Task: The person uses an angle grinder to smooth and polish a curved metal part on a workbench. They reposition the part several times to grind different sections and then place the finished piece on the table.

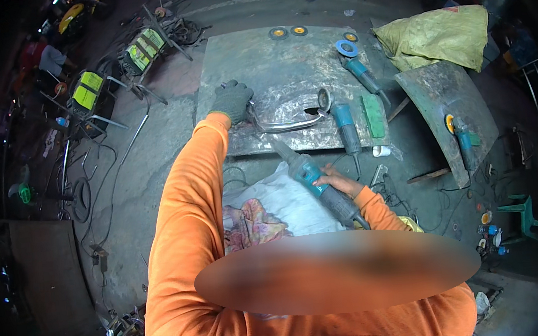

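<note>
My left hand (232, 101), in a dark grey knitted glove, is closed at the left end of a shiny, curved metal bar (291, 125). That bar lies near the front edge of a worn metal-topped work table (240, 61). My bare right hand (342, 181) grips a teal and grey power grinder (316, 180) by its body. The grinder's narrow grey end points up and left toward the table edge, apart from the bar. White cloth (304, 203) and a patterned cloth (257, 220) lie over my lap, below the grinder.
On the table are a second teal grinder (345, 126), another with a blue disc (359, 70), loose discs (278, 33) and a green block (373, 115). A yellowish sack (433, 35) and a side panel bearing a grinder (463, 141) stand right. Cables (113, 175) cross the floor left.
</note>
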Available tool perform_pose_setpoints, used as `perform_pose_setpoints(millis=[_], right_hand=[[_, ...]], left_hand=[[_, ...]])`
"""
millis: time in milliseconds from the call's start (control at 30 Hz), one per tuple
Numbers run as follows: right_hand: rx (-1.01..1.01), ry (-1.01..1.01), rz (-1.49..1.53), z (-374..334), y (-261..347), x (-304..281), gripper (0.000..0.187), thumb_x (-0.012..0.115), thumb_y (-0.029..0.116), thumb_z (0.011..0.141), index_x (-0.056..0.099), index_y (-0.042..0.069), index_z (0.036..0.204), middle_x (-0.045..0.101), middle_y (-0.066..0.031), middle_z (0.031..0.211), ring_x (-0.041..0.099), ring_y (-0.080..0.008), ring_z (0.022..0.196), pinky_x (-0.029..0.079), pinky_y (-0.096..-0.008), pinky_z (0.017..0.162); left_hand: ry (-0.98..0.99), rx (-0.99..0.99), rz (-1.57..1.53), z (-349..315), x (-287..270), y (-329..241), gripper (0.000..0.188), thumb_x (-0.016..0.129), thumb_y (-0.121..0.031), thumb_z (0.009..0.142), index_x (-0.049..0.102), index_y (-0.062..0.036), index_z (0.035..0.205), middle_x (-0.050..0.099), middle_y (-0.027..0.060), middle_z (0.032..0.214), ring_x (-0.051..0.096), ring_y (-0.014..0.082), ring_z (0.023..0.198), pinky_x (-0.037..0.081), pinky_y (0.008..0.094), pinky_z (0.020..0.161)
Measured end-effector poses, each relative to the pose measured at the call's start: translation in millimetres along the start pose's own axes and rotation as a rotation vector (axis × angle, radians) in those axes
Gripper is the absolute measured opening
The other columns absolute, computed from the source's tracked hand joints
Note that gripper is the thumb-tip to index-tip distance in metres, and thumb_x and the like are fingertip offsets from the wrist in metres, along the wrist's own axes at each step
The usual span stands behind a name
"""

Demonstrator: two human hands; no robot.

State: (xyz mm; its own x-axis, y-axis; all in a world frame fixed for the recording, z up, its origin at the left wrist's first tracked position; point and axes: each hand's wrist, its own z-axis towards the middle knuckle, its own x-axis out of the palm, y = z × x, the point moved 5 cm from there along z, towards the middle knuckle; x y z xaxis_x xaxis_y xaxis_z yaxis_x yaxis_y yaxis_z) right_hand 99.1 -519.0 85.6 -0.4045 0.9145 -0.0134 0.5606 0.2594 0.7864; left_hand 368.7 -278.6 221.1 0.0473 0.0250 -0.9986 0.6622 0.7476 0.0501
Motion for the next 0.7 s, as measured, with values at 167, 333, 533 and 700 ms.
perform_pose_setpoints(millis=[167, 333, 533, 700], right_hand=[[-0.021, 0.032, -0.128, 24.7, 5.3, -9.1, 0.085, 0.066, 0.050, 0.083, 0.048, -0.002, 0.147, 0.050, -0.0245, 0.146, 0.050, -0.0331, 0.130, 0.032, -0.0378, 0.114], [-0.089, 0.081, -0.140, 17.0, 29.5, -7.3, 0.081, 0.067, 0.048, 0.082, 0.051, -0.001, 0.145, 0.058, -0.0183, 0.137, 0.053, -0.0295, 0.125, 0.035, -0.0373, 0.111], [-0.056, 0.051, -0.168, 10.1, 45.9, -6.2, 0.076, 0.069, 0.042, 0.081, 0.054, -0.001, 0.141, 0.060, -0.0168, 0.131, 0.055, -0.0271, 0.120, 0.039, -0.0361, 0.106], [-0.102, 0.061, -0.219, 9.1, 52.2, -5.4, 0.075, 0.068, 0.040, 0.081, 0.053, -0.003, 0.141, 0.060, -0.0178, 0.130, 0.055, -0.0271, 0.119, 0.040, -0.0358, 0.105]], left_hand=[[0.041, -0.018, -0.026, 0.8, 1.7, 0.8, 0.049, 0.088, -0.031, 0.069, 0.072, -0.0200, 0.114, 0.066, 0.0050, 0.120, 0.054, 0.0304, 0.125, 0.044, 0.0541, 0.097], [0.035, -0.035, -0.029, 0.0, 4.8, 1.1, 0.046, 0.086, -0.027, 0.070, 0.072, -0.0195, 0.113, 0.066, 0.0053, 0.119, 0.053, 0.0298, 0.125, 0.042, 0.0544, 0.097], [-0.013, -0.020, -0.023, -2.0, 6.7, 2.4, 0.037, 0.079, -0.023, 0.078, 0.072, -0.0198, 0.113, 0.066, 0.0056, 0.120, 0.054, 0.0296, 0.124, 0.043, 0.0541, 0.097], [0.015, -0.029, -0.001, -3.5, 6.0, 1.8, 0.030, 0.073, -0.021, 0.083, 0.072, -0.0204, 0.113, 0.065, 0.0059, 0.120, 0.055, 0.0294, 0.124, 0.044, 0.0540, 0.096]])
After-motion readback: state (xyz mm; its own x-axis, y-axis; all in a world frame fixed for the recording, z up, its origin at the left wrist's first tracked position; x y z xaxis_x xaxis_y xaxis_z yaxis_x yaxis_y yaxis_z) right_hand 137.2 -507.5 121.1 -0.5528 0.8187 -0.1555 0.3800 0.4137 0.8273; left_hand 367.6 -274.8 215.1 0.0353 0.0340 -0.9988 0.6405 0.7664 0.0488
